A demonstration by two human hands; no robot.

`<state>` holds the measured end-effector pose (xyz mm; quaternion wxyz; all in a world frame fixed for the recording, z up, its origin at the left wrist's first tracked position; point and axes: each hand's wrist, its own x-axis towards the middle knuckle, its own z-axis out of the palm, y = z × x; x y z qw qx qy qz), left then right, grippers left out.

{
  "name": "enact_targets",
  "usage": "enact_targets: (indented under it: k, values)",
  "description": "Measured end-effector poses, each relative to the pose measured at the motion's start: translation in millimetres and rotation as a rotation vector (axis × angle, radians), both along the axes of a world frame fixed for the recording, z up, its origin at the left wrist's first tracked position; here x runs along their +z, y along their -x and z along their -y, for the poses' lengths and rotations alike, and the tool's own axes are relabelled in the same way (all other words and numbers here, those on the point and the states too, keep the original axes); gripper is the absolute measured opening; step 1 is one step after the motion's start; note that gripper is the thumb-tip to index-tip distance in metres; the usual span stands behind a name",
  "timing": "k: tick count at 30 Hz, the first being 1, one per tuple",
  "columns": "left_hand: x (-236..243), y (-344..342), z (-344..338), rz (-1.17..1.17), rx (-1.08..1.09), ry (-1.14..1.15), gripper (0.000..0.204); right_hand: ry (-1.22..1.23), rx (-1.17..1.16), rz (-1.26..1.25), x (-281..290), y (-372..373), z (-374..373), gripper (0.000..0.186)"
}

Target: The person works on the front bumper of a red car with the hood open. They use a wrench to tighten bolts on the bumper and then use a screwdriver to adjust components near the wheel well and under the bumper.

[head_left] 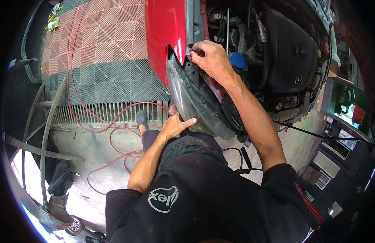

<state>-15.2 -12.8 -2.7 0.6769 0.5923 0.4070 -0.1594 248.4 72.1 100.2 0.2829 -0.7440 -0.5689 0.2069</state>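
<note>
My left hand (174,126) grips the lower outer part of the headlight (182,94), a clear lens with a dark housing at the corner of the red fender (163,32). Its thumb lies on the lens and its other fingers are partly hidden beside it. Higher up, my right hand (211,60) has its fingertips pinched at a dark bracket (192,69) where the headlight meets the fender; what they hold is too small to make out. A blue cap (237,60) sits just right of that hand in the open engine bay, beside the black engine cover (288,48).
Red hoses (114,123) loop over concrete and a drain grate (86,115) at left, below red and grey floor tiles (94,36). A metal rack (49,121) with dark panels stands far left. A screen on a dark cart (349,109) is at right, with a black cable (309,133).
</note>
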Motion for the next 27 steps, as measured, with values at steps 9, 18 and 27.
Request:
enact_targets:
  k: [9,18,27]
  values:
    - [1.5,-1.4,-1.1,-0.06,-0.023,0.007,0.106,-0.056,0.08,0.248,4.1,10.7,0.4,0.016]
    - [-10.9,1.8,3.6,-0.023,-0.018,-0.014,0.111,0.093,0.208,0.413,4.7,3.0,-11.6,0.018]
    - [-19.4,4.2,6.1,-0.039,-0.011,0.053,0.115,0.089,0.278,0.481,10.3,3.7,-13.0,0.017]
